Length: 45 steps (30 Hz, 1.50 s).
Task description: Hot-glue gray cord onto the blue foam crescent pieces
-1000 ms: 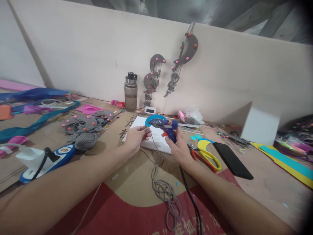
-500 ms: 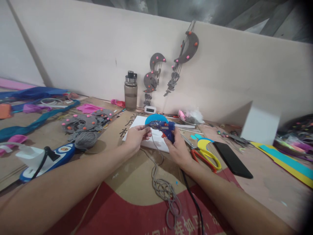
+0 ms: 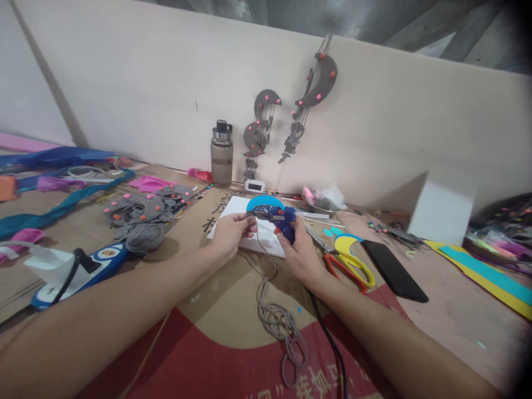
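My right hand [image 3: 301, 246] is closed around the handle of a blue hot glue gun [image 3: 285, 220], with a clear glue stick poking out of its back end. The gun's nozzle points left, to the fingertips of my left hand [image 3: 233, 234]. Those fingers pinch the end of a grey cord [image 3: 260, 237] close to the nozzle; the exact contact is hidden. From there the cord drops to a loose tangle [image 3: 277, 313] on the cardboard. Beneath both hands lie a white sheet [image 3: 228, 210] and a blue disc [image 3: 266, 200].
Right of my hands lie scissors [image 3: 353, 266] with red and yellow handles and a black phone [image 3: 393, 270]. A bottle [image 3: 221, 158] stands by the wall. To the left are a power strip [image 3: 103, 260], a grey yarn ball [image 3: 144, 237] and grey felt pieces [image 3: 141, 209]. Felt moons [image 3: 322, 83] hang behind.
Hardly anything differs. Both hands, the glue gun and the cord keep their places, and the whole view has shifted very slightly.
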Each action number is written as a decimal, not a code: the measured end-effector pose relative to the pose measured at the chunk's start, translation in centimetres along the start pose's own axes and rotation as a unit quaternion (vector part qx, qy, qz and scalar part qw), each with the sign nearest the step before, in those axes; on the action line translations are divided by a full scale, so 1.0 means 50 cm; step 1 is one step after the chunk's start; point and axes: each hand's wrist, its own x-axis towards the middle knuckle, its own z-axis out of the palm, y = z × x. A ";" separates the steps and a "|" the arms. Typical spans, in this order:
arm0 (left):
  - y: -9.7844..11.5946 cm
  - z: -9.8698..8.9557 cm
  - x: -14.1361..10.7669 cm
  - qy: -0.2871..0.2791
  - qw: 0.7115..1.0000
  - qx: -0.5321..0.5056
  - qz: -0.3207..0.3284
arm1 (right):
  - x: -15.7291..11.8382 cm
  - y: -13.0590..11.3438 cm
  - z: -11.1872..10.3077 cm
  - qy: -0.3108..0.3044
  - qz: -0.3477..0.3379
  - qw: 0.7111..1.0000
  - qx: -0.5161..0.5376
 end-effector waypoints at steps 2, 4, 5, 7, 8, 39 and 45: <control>0.000 0.001 0.000 0.003 1.000 0.000 -0.001 | 0.000 0.001 0.001 0.003 -0.003 1.000 0.003; 0.001 0.001 -0.001 0.006 1.000 0.001 -0.002 | 0.000 0.003 0.001 0.007 -0.006 1.000 0.009; 0.002 0.002 -0.001 0.007 1.000 0.000 -0.002 | 0.000 0.003 0.001 0.009 -0.006 1.000 0.011; 0.003 0.002 -0.001 0.010 1.000 -0.003 -0.001 | 0.000 0.002 0.001 0.009 -0.002 1.000 0.013; 0.003 0.002 -0.002 0.012 1.000 -0.006 0.000 | 0.000 0.002 0.001 0.009 0.001 1.000 0.011; 0.012 0.000 -0.004 0.035 0.998 -0.044 0.003 | 0.005 0.012 0.000 0.018 0.012 1.000 0.001; 0.015 0.002 -0.005 0.053 0.997 -0.064 0.005 | 0.015 0.022 0.001 0.054 0.057 0.997 0.024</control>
